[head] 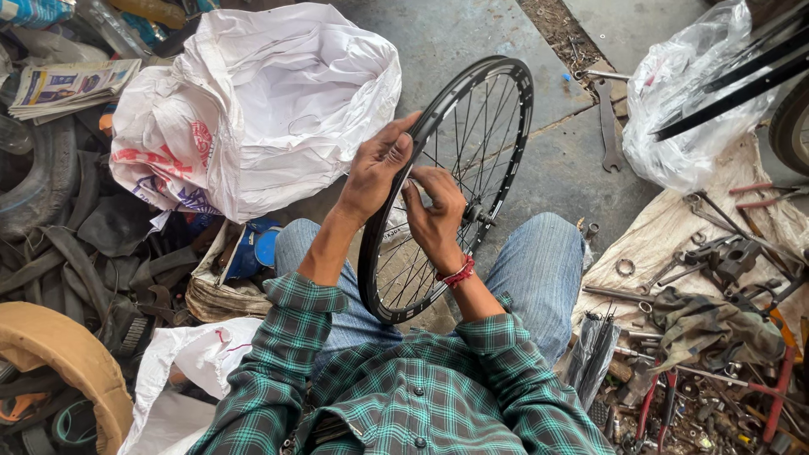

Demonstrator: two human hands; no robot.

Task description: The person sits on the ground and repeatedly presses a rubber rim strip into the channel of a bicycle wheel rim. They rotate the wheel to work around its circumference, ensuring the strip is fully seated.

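A black bicycle wheel rim [506,109] with thin metal spokes stands upright between my knees, its hub [474,214] near the middle. My left hand [377,168] grips the rim's near edge from the left, fingers curled over it. Just below and to the right, my right hand [434,215] reaches in among the spokes with fingertips pinched on one close to the rim. A red thread band circles that wrist. I wear a green checked shirt and blue jeans.
A big white sack [253,101] lies at upper left, with newspapers [67,84] and black tyres and tubes [76,244] beside it. A spanner [608,126] lies on the concrete. At right are a clear plastic bag [683,101] and a cloth strewn with tools [725,270].
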